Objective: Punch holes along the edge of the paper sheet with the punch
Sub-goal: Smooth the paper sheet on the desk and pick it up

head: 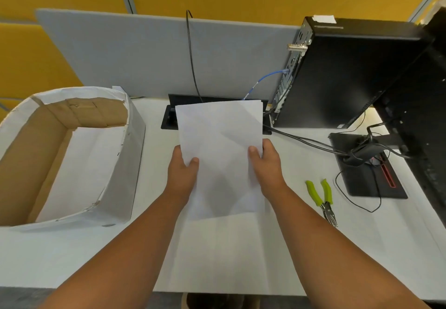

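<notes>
While both hands grip the paper sheet above the desk, left hand and right hand pinching its sides, no holes show yet. Punch lies untouched to the right, so basically everything's left.

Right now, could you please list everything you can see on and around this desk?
White paper sheet: one, held up over the desk centre by both hands.
Green-handled hole punch: one, lying on the desk, right of the sheet, untouched.
Paper-covered cardboard box: one, white outside, brown inside, open, left.
Small black desktop computer: one, standing back right.
Blue cable: one, plugged into the computer's rear.
Black monitor stand base: one, far right, cables across it.
Grey divider panel: one, behind the desk.
White desk: one.
Left hand: grips the sheet's left edge.
Right hand: grips its right edge.
</notes>
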A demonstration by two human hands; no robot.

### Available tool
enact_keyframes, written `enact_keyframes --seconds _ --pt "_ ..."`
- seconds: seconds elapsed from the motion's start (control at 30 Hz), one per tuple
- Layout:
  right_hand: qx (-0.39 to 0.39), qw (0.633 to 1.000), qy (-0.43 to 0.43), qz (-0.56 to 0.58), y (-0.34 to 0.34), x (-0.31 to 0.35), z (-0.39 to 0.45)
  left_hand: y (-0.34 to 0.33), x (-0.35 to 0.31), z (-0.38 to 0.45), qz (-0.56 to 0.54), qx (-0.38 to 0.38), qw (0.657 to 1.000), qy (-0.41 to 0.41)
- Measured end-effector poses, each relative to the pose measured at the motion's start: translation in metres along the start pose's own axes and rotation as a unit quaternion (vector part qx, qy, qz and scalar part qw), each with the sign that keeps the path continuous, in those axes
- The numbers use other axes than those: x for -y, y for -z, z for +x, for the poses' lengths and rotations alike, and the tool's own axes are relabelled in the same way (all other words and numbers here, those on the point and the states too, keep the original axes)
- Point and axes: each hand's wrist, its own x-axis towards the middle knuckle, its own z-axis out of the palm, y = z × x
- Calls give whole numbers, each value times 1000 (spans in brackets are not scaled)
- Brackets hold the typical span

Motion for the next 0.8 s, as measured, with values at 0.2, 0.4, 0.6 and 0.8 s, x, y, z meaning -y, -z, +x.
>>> enact_keyframes --seconds 0.2,0.4,0.6,0.8 --pt "11 996 52 69 3 33 -7 0 -41 -5 -63 -12 996 -67" --pt "34 994 26 97 7 26 -12 7 -33 -13 -107 2 994 -38" --pt "45 996 -10 71 6 7 -16 12 -16 -19 -89 24 996 -18" --pt "32 999 12 38 12 9 -13 15 -21 -12 -54 12 998 -11"
